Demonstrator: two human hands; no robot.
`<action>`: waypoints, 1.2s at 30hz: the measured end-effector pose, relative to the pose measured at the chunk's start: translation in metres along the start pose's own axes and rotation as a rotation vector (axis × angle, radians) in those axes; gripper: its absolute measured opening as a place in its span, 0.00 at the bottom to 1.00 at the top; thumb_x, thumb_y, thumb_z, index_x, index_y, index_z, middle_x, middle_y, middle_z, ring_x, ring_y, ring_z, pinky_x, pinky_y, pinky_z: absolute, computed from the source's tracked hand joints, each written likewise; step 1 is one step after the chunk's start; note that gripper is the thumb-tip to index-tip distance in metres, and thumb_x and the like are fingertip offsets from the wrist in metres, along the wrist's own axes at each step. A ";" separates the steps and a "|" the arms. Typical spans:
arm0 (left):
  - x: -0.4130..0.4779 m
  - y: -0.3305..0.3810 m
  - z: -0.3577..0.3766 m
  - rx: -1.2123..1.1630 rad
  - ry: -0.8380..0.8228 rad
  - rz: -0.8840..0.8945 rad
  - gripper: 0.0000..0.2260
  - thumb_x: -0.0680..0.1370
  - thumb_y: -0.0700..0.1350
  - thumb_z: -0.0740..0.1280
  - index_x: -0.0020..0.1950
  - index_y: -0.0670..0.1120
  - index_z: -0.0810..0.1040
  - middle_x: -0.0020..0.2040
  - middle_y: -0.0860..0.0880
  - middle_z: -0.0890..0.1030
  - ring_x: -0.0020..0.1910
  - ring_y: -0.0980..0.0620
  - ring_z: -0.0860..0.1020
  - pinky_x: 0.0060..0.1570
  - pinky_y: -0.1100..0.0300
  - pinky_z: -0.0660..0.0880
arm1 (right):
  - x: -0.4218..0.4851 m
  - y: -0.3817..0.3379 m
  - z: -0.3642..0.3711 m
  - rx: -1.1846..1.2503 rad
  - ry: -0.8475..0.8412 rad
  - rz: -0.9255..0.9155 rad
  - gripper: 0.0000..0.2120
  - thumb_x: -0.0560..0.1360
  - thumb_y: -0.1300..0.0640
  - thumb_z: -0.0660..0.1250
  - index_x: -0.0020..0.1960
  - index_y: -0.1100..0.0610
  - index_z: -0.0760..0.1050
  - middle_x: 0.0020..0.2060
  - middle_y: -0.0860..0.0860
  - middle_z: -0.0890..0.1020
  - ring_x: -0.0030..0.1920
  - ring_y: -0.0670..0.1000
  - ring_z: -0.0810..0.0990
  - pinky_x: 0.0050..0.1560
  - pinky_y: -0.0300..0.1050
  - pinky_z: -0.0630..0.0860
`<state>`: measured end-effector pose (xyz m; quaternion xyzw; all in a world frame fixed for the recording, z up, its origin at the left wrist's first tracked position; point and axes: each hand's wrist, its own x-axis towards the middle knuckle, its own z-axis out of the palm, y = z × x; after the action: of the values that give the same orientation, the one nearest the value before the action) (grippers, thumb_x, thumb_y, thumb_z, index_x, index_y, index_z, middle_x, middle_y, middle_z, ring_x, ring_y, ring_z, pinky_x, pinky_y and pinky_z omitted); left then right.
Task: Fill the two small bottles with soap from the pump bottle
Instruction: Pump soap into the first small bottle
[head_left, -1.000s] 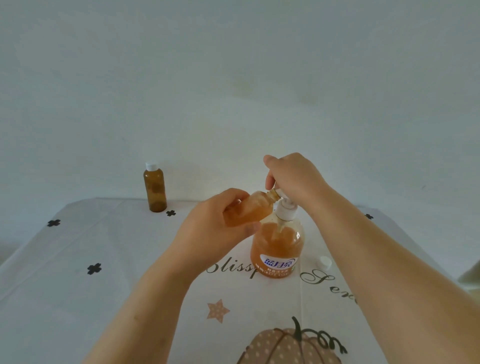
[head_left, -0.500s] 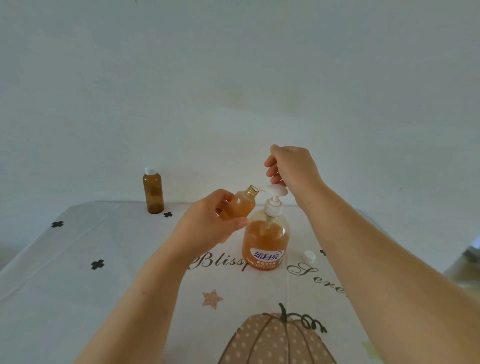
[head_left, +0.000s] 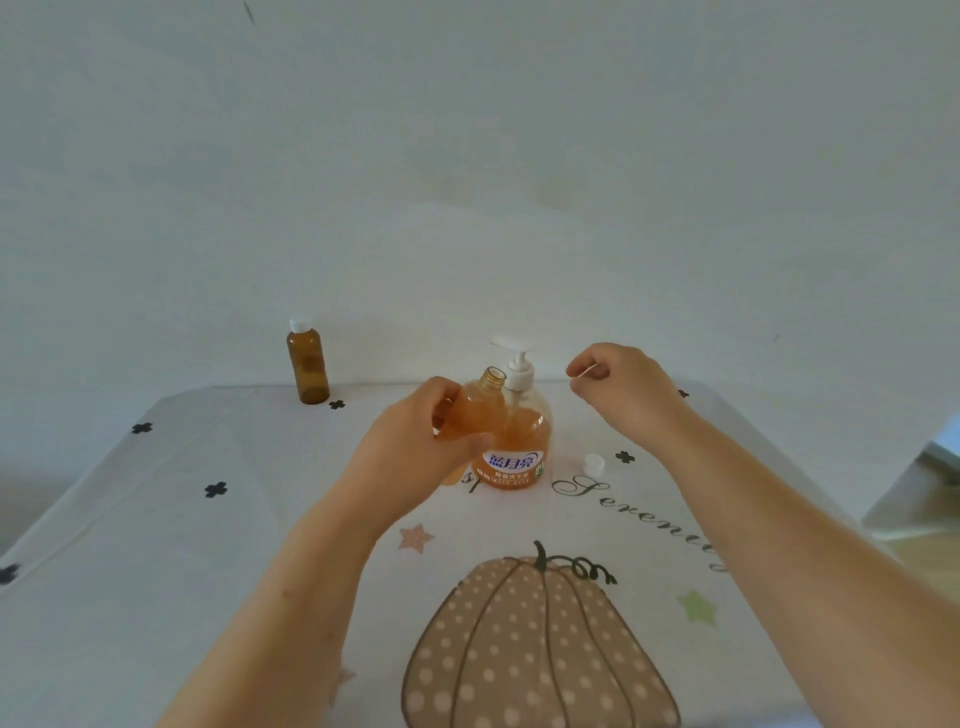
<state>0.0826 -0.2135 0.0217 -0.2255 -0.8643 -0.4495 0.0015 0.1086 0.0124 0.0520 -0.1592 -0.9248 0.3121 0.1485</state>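
Left hand (head_left: 410, 457) grips the uncapped small bottle (head_left: 475, 410) (right hand (head_left: 623, 387) curled, empty).

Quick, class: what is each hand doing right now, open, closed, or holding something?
Left hand: holds the small uncapped bottle.
Right hand: closed, fingers curled, holding nothing, right of the pump bottle.

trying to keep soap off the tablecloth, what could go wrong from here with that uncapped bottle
1. The uncapped small bottle looks well filled and leans slightly in the left hand; more tilt could spill soap onto the tablecloth.
2. It is held right beside the pump bottle; a bump might tip that one.
3. The cap lies loose on the cloth below the right hand; a careless reach might knock it away.
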 end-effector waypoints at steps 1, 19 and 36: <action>-0.004 0.001 0.004 -0.007 -0.001 -0.003 0.15 0.73 0.54 0.72 0.57 0.57 0.73 0.51 0.60 0.79 0.49 0.61 0.78 0.45 0.63 0.75 | -0.004 0.008 0.003 -0.033 -0.022 0.004 0.08 0.81 0.57 0.65 0.58 0.51 0.79 0.51 0.47 0.80 0.49 0.50 0.78 0.46 0.43 0.71; -0.040 0.002 0.038 -0.225 0.017 -0.064 0.14 0.74 0.52 0.73 0.56 0.58 0.73 0.50 0.60 0.79 0.48 0.63 0.78 0.37 0.72 0.71 | -0.022 0.063 0.042 -0.345 -0.151 0.071 0.18 0.83 0.60 0.60 0.71 0.53 0.76 0.69 0.53 0.78 0.68 0.55 0.75 0.66 0.46 0.71; -0.044 -0.009 0.009 -0.177 -0.106 -0.033 0.13 0.74 0.50 0.73 0.55 0.62 0.77 0.48 0.55 0.81 0.46 0.55 0.80 0.38 0.62 0.78 | -0.078 -0.032 -0.014 0.203 -0.260 -0.314 0.10 0.79 0.56 0.71 0.52 0.40 0.83 0.44 0.35 0.84 0.48 0.35 0.82 0.50 0.34 0.73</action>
<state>0.1211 -0.2279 0.0004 -0.2338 -0.8238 -0.5114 -0.0714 0.1780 -0.0347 0.0685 0.0440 -0.9135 0.3944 0.0900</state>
